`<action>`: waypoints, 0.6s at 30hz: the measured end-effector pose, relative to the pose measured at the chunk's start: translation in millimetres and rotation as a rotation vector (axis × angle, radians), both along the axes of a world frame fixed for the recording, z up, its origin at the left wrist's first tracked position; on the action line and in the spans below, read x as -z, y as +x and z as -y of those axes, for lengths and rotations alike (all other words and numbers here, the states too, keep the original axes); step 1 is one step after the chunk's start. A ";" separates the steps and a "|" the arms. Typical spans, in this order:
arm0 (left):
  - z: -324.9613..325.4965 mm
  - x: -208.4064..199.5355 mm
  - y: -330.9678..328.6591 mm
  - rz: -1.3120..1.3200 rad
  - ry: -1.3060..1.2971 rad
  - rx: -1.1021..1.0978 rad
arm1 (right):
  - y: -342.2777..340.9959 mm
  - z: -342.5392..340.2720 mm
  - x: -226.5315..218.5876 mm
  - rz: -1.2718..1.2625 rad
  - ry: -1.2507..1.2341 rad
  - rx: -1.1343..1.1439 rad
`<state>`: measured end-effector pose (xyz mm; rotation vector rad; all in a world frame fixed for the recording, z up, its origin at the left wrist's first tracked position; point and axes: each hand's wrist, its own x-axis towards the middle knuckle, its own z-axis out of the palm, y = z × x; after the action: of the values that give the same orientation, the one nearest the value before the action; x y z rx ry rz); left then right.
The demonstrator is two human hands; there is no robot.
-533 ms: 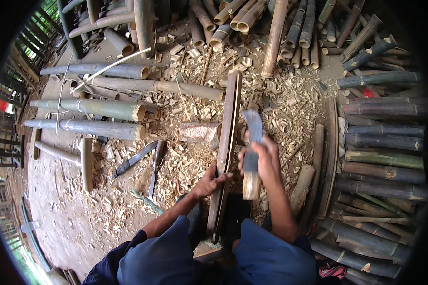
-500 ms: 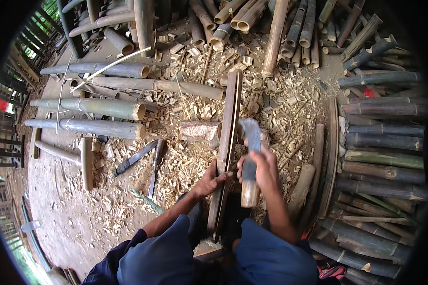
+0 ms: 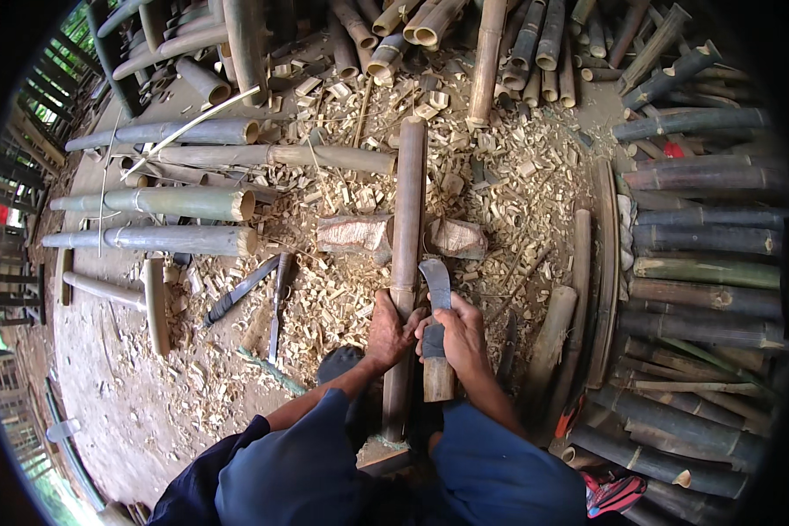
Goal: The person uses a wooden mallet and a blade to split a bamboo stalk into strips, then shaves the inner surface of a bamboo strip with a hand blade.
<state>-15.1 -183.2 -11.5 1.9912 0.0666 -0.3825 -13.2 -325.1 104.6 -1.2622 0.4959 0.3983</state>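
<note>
Between my knees a bamboo pole [image 3: 408, 202] runs lengthwise away from me, its rounded side up. Its middle lies over a notched wooden block [image 3: 351, 235] that shows on both sides. My left hand [image 3: 389, 333] is closed round the pole from the left. Just right of it, my right hand [image 3: 458, 337] grips a billhook [image 3: 437, 285] by its dark-wrapped wooden handle. The hooked blade points away from me, beside the pole. The fingers of both hands come close together; whether they touch I cannot tell.
Wood chips [image 3: 517, 188] cover the ground around the block. A long knife [image 3: 241, 289] and a chisel-like tool [image 3: 280, 307] lie to the left, near a wooden mallet [image 3: 156, 307]. Bamboo poles [image 3: 149, 238] lie beyond them. Stacked bamboo [image 3: 710, 237] lines the right side.
The pole has turned: its split, grooved side showed before, and now the rounded face is up. My right hand has brought the billhook down and left, closer to my left hand.
</note>
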 end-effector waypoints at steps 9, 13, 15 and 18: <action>0.1 2.6 -12.5 0.041 -0.069 0.003 | 138.4 43.4 -8.9 0.076 -0.273 0.141; -4.8 -9.0 -9.8 -0.078 -0.163 -0.022 | 100.2 45.4 -39.0 0.208 -0.211 -0.012; -5.4 -1.9 -12.6 -0.012 -0.099 -0.026 | 55.7 33.6 -38.2 0.188 -0.171 0.004; -3.4 -1.4 -15.5 -0.024 -0.090 -0.031 | 3.8 21.2 -21.4 0.066 -0.145 -0.029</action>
<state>-30.6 -179.8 -10.1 1.8952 0.0940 -0.3831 -9.4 -346.3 125.9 -1.4199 0.4569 0.3487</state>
